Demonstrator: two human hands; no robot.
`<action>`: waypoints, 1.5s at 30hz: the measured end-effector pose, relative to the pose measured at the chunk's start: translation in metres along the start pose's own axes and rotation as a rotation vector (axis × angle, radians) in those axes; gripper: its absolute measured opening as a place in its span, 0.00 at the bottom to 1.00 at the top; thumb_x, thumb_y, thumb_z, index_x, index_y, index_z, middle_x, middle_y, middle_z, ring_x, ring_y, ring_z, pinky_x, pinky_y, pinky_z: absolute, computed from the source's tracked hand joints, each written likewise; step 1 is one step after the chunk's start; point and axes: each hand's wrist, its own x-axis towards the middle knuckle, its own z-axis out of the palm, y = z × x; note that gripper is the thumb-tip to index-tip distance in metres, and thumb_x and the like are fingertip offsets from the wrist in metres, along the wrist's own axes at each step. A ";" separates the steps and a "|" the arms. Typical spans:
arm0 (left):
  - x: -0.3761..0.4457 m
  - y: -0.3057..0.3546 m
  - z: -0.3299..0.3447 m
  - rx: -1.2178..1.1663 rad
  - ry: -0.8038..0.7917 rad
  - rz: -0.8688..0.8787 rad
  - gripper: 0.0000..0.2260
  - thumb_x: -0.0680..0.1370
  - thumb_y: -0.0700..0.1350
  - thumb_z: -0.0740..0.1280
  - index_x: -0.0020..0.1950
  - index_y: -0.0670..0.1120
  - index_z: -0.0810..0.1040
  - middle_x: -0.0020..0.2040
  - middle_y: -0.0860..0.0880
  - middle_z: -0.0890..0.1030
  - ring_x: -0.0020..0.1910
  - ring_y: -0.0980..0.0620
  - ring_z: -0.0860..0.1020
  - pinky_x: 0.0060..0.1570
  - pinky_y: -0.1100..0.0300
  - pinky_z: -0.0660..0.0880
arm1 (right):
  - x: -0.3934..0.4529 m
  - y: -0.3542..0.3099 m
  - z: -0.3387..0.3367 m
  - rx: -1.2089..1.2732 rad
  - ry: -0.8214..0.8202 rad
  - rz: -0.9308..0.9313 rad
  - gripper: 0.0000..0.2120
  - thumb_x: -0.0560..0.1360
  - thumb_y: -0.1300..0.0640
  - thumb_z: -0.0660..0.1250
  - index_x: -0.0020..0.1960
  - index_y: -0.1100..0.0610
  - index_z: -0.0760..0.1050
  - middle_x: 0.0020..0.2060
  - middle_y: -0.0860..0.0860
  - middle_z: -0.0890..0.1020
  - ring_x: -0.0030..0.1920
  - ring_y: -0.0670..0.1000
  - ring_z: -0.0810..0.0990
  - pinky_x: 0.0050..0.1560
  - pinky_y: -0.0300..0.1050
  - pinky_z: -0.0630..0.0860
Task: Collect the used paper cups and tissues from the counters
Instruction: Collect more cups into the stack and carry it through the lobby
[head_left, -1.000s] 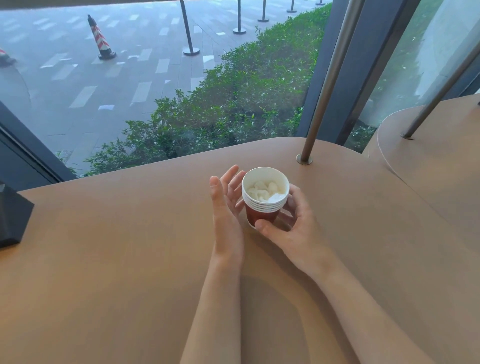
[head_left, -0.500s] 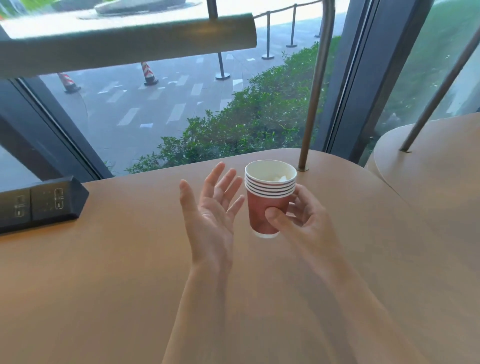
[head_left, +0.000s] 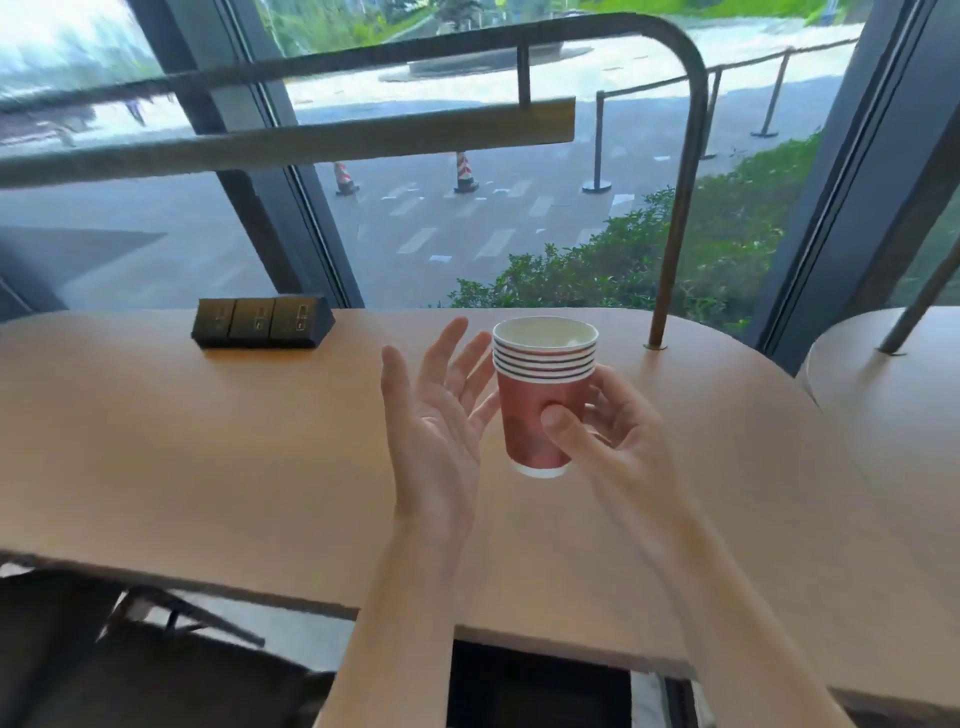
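A stack of several red paper cups (head_left: 535, 415) with white rims is held above the wooden counter (head_left: 208, 441). My right hand (head_left: 608, 441) grips the stack from the right, thumb across its front. A scrap of white tissue (head_left: 571, 342) shows inside the top cup; the rest of the inside is hidden by the rim. My left hand (head_left: 436, 415) hovers just left of the cups with palm up and fingers spread, holding nothing.
A black socket box (head_left: 262, 322) sits on the counter at the back left. A metal post (head_left: 675, 208) rises from the counter behind the cups and bends into a rail. A second counter (head_left: 893, 415) adjoins on the right. The near counter edge (head_left: 260, 592) runs below my arms.
The view has tilted up and pulled back, showing the socket box, the rail and the counter's near edge. The cup stack is lifted off the counter. My left hand has opened wider.
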 end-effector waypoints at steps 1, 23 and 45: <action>-0.013 0.003 0.001 0.018 0.033 0.014 0.34 0.80 0.70 0.46 0.73 0.52 0.76 0.68 0.51 0.81 0.69 0.52 0.77 0.69 0.48 0.70 | -0.007 -0.004 -0.001 -0.001 -0.045 0.003 0.17 0.70 0.52 0.73 0.58 0.50 0.79 0.51 0.48 0.87 0.48 0.48 0.85 0.46 0.38 0.78; -0.257 0.101 -0.083 0.250 0.673 0.311 0.34 0.75 0.71 0.48 0.74 0.58 0.73 0.75 0.53 0.74 0.73 0.56 0.72 0.76 0.49 0.63 | -0.153 -0.039 0.139 0.073 -0.770 0.045 0.28 0.71 0.41 0.73 0.68 0.50 0.76 0.59 0.48 0.85 0.58 0.52 0.84 0.59 0.52 0.81; -0.332 0.167 -0.177 0.236 0.395 0.175 0.33 0.78 0.70 0.49 0.74 0.54 0.73 0.72 0.51 0.77 0.70 0.54 0.76 0.68 0.52 0.70 | -0.273 -0.065 0.211 0.014 -0.399 0.050 0.22 0.74 0.41 0.71 0.65 0.46 0.78 0.59 0.47 0.85 0.59 0.50 0.84 0.62 0.55 0.79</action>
